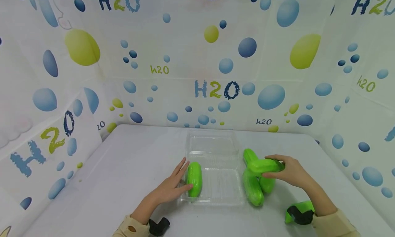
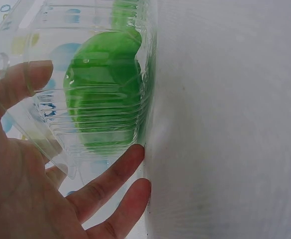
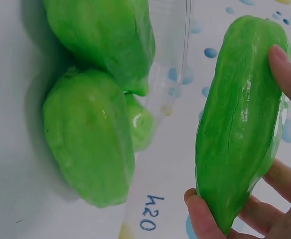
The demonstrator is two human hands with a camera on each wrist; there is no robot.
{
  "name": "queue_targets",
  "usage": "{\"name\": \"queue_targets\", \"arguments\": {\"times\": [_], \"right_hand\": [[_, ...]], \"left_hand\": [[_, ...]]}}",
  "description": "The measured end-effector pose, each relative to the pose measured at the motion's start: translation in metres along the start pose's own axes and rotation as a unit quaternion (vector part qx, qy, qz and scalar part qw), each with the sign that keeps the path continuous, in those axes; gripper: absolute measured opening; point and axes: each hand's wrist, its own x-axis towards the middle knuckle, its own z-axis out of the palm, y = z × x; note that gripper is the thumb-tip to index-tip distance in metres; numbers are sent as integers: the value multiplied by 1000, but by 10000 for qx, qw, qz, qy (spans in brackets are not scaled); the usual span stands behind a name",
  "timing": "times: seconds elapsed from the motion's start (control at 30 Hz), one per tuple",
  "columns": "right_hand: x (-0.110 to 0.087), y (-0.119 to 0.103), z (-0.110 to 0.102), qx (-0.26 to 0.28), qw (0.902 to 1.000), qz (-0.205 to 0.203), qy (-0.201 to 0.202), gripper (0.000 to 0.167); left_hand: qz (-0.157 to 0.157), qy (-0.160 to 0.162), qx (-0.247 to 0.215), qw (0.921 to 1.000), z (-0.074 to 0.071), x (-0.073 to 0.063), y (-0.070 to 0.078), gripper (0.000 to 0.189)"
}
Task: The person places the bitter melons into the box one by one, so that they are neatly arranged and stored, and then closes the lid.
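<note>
My right hand (image 1: 291, 170) grips a green cucumber (image 1: 265, 166) by one end, holding it above several others at the right of an open clear plastic container (image 1: 216, 200). In the right wrist view this cucumber (image 3: 244, 109) is ridged and tapers to a point, with thumb and fingers on either side of it. One cucumber (image 1: 194, 178) lies lengthwise along the container's left side. Beside it, my left hand (image 1: 169, 189) rests at the container's left edge, fingers extended. In the left wrist view, two fingertips of that hand (image 2: 41, 194) reach the table surface by the container's wall.
Below the held cucumber, another cucumber (image 1: 253, 190) lies on the white table (image 1: 123, 182) near the container's right wall. A further green piece (image 1: 305, 206) is partly hidden by the black right wrist camera (image 1: 300, 216). The container's lid (image 1: 213, 144) lies folded back behind. Patterned sheets surround the table.
</note>
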Motion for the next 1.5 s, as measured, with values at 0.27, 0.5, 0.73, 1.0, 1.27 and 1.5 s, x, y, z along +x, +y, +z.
{"name": "queue_targets", "arguments": {"times": [0.27,0.5,0.73,1.0,1.27,1.5], "right_hand": [[9,-18,7,12,9998,-111,141,65],[19,-33,14,59,10000,-63,7,70],[29,-45,22,133,9998,-176,3,71],[35,-52,37,296,9993,-223,29,66],[39,-59,50,472,9987,-161,127,67],[44,-63,60,542,9981,-245,141,69]], "left_hand": [[-40,-3,-27,10000,0,-1,1,77],[-28,1,-41,10000,0,-1,1,76],[-41,-17,-63,10000,-1,2,3,77],[2,-42,-50,10000,-1,1,3,77],[-27,-56,-43,10000,-2,0,3,77],[-57,-75,-77,9999,-2,0,2,78]]}}
